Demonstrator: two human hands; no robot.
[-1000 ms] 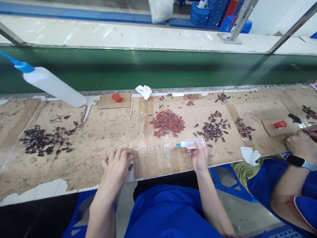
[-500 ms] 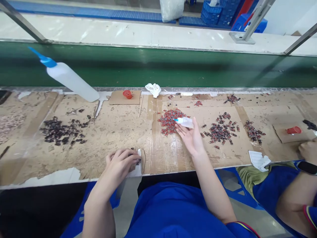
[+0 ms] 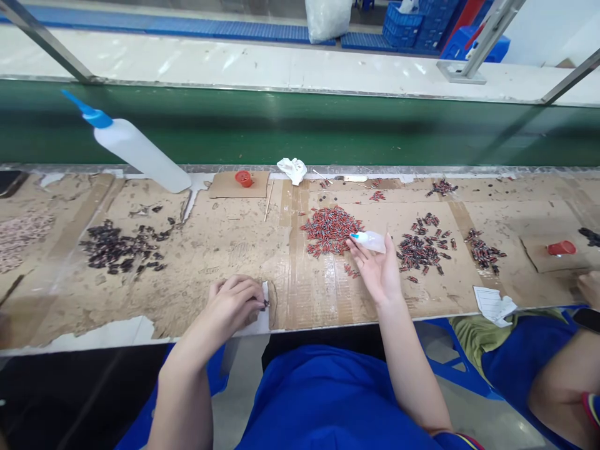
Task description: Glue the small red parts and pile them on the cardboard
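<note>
My right hand (image 3: 379, 272) is closed around a small clear squeeze bottle (image 3: 372, 241) with a blue tip pointing left. It hovers just right of a heap of small red-and-dark parts (image 3: 330, 228); a few loose ones (image 3: 350, 270) lie below the heap. My left hand (image 3: 238, 300) rests near the table's front edge, fingers curled down together beside a white strip (image 3: 266, 292). Something small and dark shows at its fingertips, too covered to name.
A large white bottle (image 3: 140, 153) with a blue nozzle leans at back left. Black parts (image 3: 117, 247) lie left, more red-and-dark parts (image 3: 419, 250) right. A red cup (image 3: 244, 179), crumpled tissue (image 3: 291, 170) and thin stick (image 3: 269, 201) sit behind. A co-worker's arm (image 3: 565, 369) is at right.
My right hand has shifted right and slightly toward me with the squeeze bottle, uncovering a few red parts. My left fingers have drawn closer together over the dark bits.
</note>
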